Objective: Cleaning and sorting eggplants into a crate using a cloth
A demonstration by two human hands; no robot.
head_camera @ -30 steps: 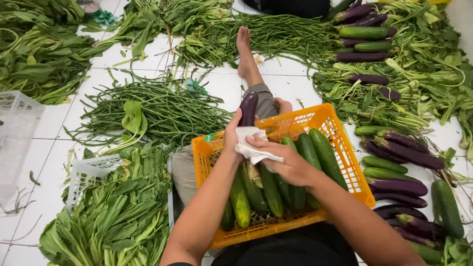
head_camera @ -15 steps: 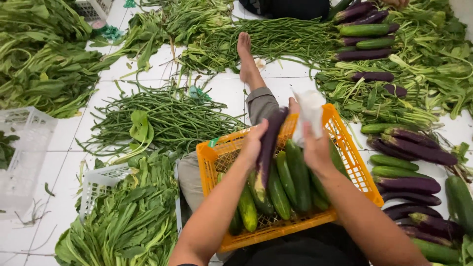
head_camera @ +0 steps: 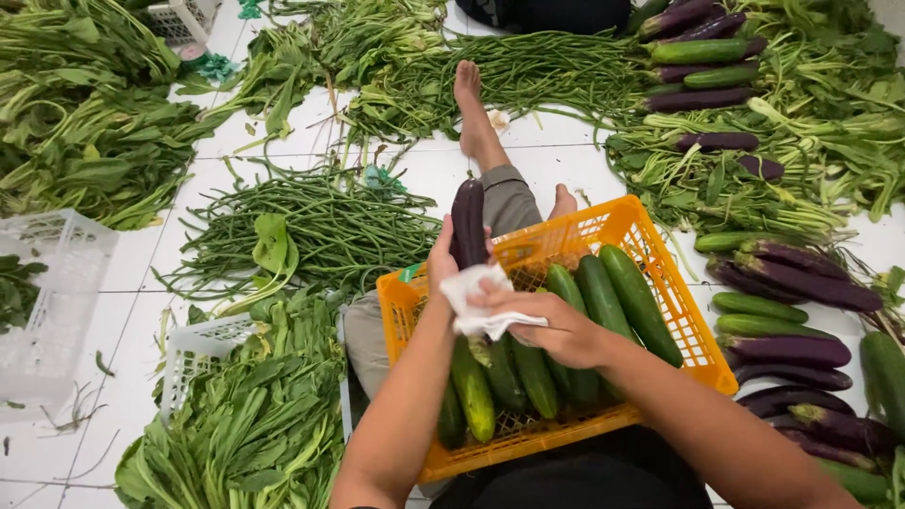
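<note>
Eggplant [head_camera: 468, 221], dark purple, stands upright at the frame's centre above the orange crate [head_camera: 660, 247], gripped low by the left hand [head_camera: 443, 269]. Right hand [head_camera: 556, 330] is clamped on a white cloth [head_camera: 476, 302] pressed against it. Cucumbers [head_camera: 603, 306] lie in the crate; long beans [head_camera: 320, 231] spread on the floor at left.

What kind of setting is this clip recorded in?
Probably a produce sorting or market prep area on a white tiled floor: heaps of leafy greens, long beans and eggplants lie around an orange crate of cucumbers.
</note>
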